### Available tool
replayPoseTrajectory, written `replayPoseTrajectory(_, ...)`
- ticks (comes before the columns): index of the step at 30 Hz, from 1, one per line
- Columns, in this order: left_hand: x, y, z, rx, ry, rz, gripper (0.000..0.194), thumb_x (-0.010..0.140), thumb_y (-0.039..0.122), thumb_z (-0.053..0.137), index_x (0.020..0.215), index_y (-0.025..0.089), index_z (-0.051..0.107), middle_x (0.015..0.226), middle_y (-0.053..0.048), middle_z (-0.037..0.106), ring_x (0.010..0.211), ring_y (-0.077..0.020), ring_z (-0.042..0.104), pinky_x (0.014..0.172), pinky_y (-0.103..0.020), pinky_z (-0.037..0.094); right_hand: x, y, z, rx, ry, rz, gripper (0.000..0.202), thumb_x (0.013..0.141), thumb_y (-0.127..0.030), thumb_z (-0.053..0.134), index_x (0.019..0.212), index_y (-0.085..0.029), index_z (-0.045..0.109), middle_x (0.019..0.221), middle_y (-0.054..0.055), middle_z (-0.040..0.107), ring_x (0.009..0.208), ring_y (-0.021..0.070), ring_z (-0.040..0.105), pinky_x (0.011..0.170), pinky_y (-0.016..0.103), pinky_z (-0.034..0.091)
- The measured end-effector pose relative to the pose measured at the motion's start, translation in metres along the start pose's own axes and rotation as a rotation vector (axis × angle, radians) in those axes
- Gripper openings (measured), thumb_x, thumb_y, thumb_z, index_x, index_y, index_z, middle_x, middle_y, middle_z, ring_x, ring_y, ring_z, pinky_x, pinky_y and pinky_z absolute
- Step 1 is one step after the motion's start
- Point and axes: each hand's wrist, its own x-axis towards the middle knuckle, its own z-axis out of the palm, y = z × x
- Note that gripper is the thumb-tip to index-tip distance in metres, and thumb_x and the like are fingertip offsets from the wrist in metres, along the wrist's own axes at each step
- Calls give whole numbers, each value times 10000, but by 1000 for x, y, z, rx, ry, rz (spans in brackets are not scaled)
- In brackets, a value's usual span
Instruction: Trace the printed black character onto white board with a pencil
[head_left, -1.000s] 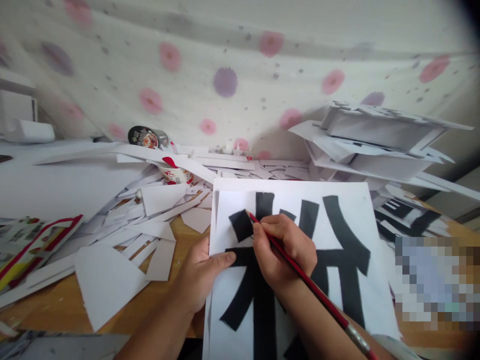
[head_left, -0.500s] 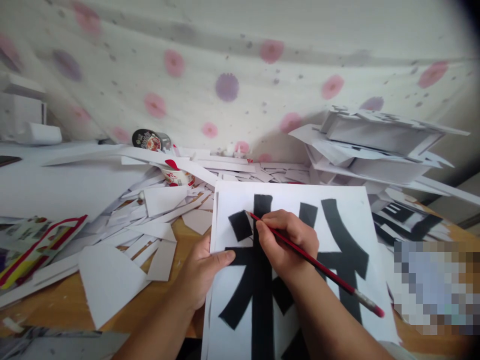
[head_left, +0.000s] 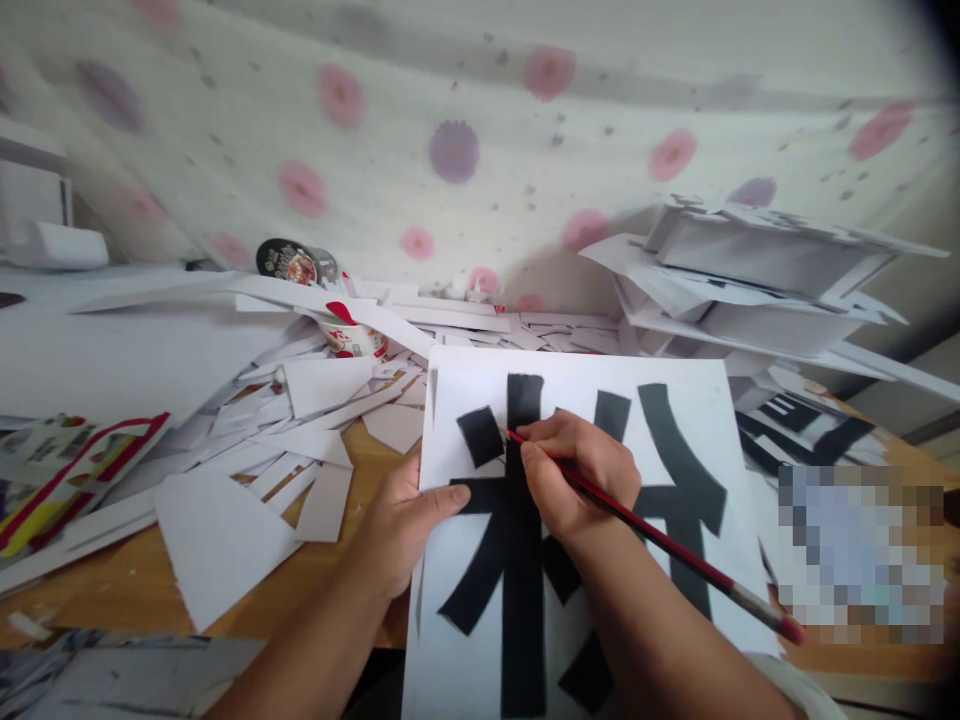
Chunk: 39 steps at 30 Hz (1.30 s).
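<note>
A red pencil (head_left: 660, 540) with a pink eraser end is pinched in my right hand (head_left: 581, 475). Its tip meets the white board (head_left: 465, 390) by the right edge of a small black block (head_left: 481, 436). Bold black strokes (head_left: 523, 600) of a large character cover the board, partly hidden under my right hand and forearm. My left hand (head_left: 409, 515) grips the board's left edge, thumb on the front face and the other fingers out of sight behind. The board leans tilted toward me.
White paper and foam-board scraps (head_left: 225, 540) litter the wooden table (head_left: 315, 600). A paper cup with a red spoon (head_left: 352, 335) stands behind them, near a black-lidded tub (head_left: 289, 262). White box shapes (head_left: 757, 260) are stacked at the right. A colourful packet (head_left: 82, 480) lies left.
The pencil tip has moved down from the block's top right corner along its right edge. My left hand keeps its hold. The whole view has shifted slightly.
</note>
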Motion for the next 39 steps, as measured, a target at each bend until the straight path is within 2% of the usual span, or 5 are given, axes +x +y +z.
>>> replayPoseTrajectory(8,0,-3,-4,14,-20,0,489,673,227,801,1141,184,664,912,-81,760,849,-284,715,756,-368,562,0,2,1,193,21,-37,230,717,-85,536,558,-222,441,503,-60,499,539,151,624,577,329,586)
replayPoseTrajectory(12,2,-1,-1,0,9,-8,492,651,219,810,1123,192,670,880,-67,760,793,-269,714,767,-375,552,-1,1,2,286,67,-56,194,763,-88,562,633,-225,518,564,-47,554,522,137,594,588,340,584)
replayPoseTrajectory(18,5,0,1,2,41,50,427,630,182,815,1039,206,696,732,1,724,745,-199,685,763,-298,517,0,-1,9,120,-165,-162,95,812,-139,631,767,-216,598,715,-4,676,607,122,649,542,228,518)
replayPoseTrajectory(32,3,2,2,35,17,31,390,645,182,783,1019,182,672,763,-3,712,618,-125,621,633,-238,484,-2,1,11,107,-194,-175,178,790,-124,578,648,-206,509,649,-10,616,534,107,571,494,233,436)
replayPoseTrajectory(39,3,2,3,35,30,19,425,629,188,789,1035,176,665,849,-31,735,680,-155,657,638,-245,495,-3,2,8,110,-179,-208,197,738,-84,561,610,-205,474,571,-34,591,602,150,663,548,249,526)
